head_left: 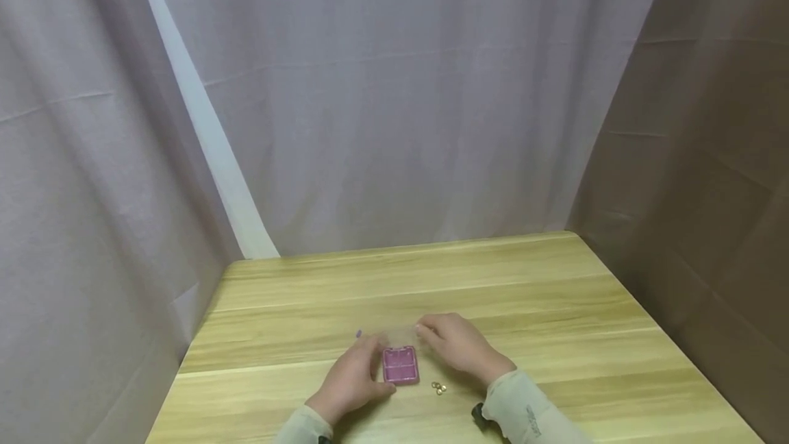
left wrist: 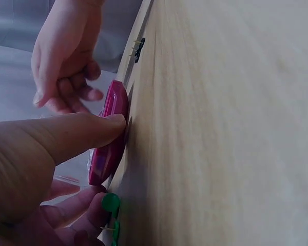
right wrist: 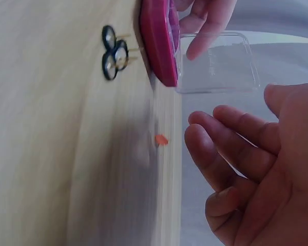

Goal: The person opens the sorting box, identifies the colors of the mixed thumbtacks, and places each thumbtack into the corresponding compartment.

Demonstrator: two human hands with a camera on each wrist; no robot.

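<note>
Opening step looks abt done: pink case (head_left: 401, 366) on tbl (head_left: 555, 293) btwn hands, clear lid (right wrist: 218, 64) up, L hand (head_left: 353, 377) clamped on case, R hand (head_left: 459, 346) empty, fingers loosely bent, nr lid; next prob. calls for R pinch on pins (right wrist: 121, 55).

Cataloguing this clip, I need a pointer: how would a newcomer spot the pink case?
On the wooden table, look between the left hand and the right hand. The pink case there is a square, divided box with its clear lid open, larger than the gold-coloured tacks beside it.
</note>
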